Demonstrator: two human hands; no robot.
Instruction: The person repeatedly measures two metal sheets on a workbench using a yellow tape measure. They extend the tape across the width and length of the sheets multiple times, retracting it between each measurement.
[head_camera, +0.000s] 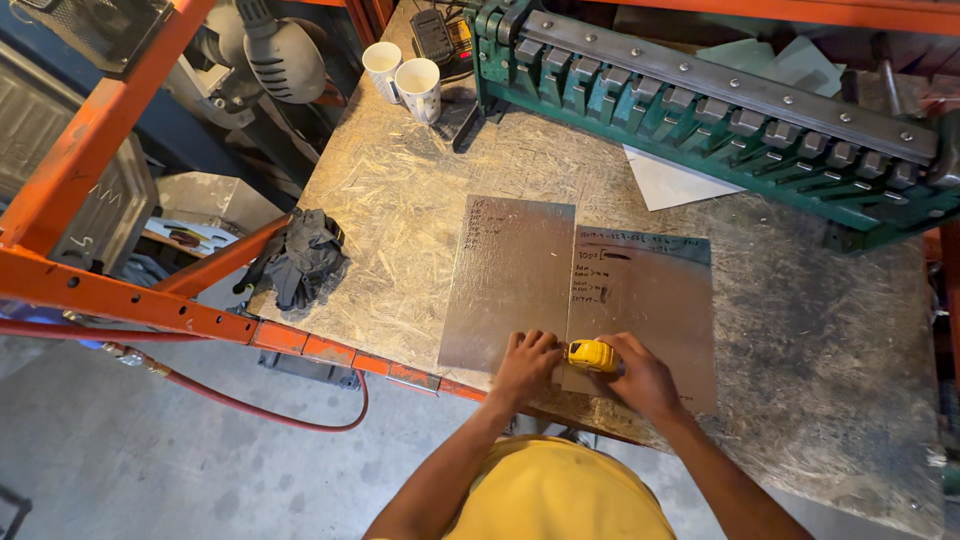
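Two sheets of thin grey metal lie side by side on a chipboard workbench. The left sheet is plain with faint writing near its top. Dark handwritten notes cover the upper left of the right sheet. My left hand rests with curled fingers on the near edge of the left sheet, at the seam. My right hand grips a yellow tape measure at the near edge of the right sheet. The two hands almost touch.
A green metal bending brake spans the back right of the bench. Two white cups stand at the back, and dark gloves lie near the left edge. Orange rack beams and a red hose run on the left.
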